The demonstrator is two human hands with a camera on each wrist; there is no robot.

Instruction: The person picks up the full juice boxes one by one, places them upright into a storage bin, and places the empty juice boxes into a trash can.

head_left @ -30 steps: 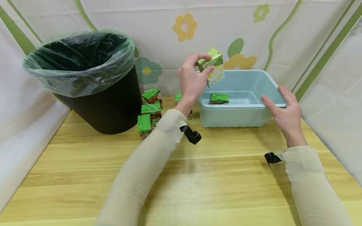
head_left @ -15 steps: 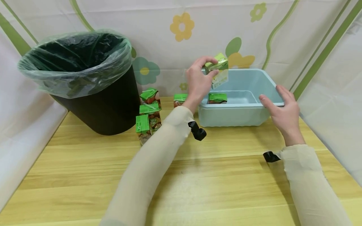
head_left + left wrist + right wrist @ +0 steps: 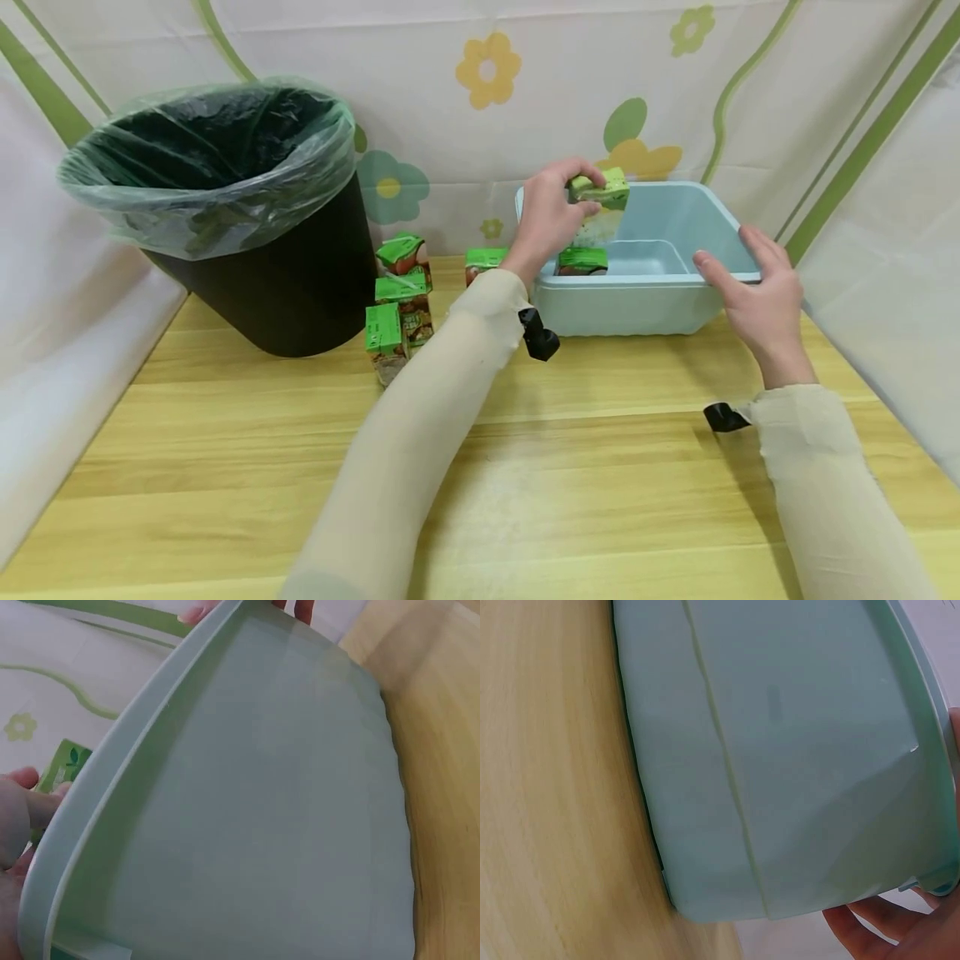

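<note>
My left hand [image 3: 551, 212] pinches a green drink carton [image 3: 600, 190] by its top and holds it over the inside of the light blue plastic tub [image 3: 622, 304]. In the left wrist view the carton [image 3: 64, 766] shows just past the tub's rim [image 3: 120, 772]. Another green carton [image 3: 581, 261] lies on the tub's floor. My right hand [image 3: 753, 292] rests with relaxed fingers on the tub's right rim; its fingers [image 3: 877, 930] show behind the tub wall [image 3: 780, 750] in the right wrist view.
A black bin [image 3: 247, 217] lined with a clear bag stands at the back left. Several green cartons [image 3: 397, 300] stand between bin and tub, one [image 3: 483, 260] just left of the tub. The wooden table [image 3: 225, 467] spreads toward me; cloth walls close the sides.
My left hand has carried the carton to the right and lower, from above the tub's left rim to over its inside. The right hand has stayed on the rim.
</note>
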